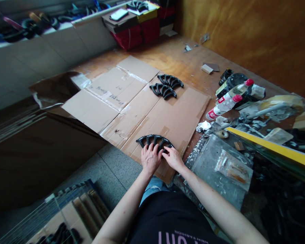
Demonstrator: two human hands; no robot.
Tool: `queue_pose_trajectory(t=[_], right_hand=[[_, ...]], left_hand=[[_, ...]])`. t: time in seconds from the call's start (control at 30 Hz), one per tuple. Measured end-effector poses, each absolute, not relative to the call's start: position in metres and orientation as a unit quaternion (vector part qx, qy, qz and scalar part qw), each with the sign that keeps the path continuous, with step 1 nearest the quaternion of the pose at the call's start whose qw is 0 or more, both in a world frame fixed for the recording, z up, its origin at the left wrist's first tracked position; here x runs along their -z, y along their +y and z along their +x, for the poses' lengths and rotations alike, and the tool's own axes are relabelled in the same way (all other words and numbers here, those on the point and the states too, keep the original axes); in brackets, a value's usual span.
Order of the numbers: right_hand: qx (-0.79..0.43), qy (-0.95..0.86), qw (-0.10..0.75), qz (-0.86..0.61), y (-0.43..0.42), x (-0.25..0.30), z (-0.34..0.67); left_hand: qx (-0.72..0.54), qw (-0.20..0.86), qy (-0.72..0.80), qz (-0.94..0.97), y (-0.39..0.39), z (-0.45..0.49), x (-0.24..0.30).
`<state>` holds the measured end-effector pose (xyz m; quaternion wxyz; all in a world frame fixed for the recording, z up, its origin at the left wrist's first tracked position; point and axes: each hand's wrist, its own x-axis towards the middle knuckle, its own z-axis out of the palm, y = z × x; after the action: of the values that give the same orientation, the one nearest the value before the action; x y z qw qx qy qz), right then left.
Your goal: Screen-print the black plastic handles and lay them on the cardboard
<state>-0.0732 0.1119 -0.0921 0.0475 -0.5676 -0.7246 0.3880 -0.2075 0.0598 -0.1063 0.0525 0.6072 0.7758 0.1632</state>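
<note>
A black arc-shaped row of joined curved pieces (155, 138) lies on the flattened cardboard (178, 112), near its front edge. My left hand (150, 159) is over its middle, with the fingers bent onto the pieces. At its right end, the fingers of my right hand (173, 158) close on the lower side of the same row. The hands partly cover the row's lower edge. Farther back on the cardboard lie two similar black rows, a rear one (170, 80) and a front one (163, 90), close together.
Bottles with red caps (225, 105), a tape roll (222, 134) and crumpled plastic crowd the right side. A yellow-edged panel (271, 147) juts in there. Red bundles (129, 35) stand at the back. A wire rack (38, 220) is at lower left.
</note>
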Motion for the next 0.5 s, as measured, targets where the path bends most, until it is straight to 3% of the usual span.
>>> queue_pose_trajectory(t=[0.5], right_hand=[[-0.443,-0.657,0.111,-0.600,0.107,0.096,-0.077]], left_hand=[[-0.113,0.073,0.771,0.622,0.058,-0.195,0.121]])
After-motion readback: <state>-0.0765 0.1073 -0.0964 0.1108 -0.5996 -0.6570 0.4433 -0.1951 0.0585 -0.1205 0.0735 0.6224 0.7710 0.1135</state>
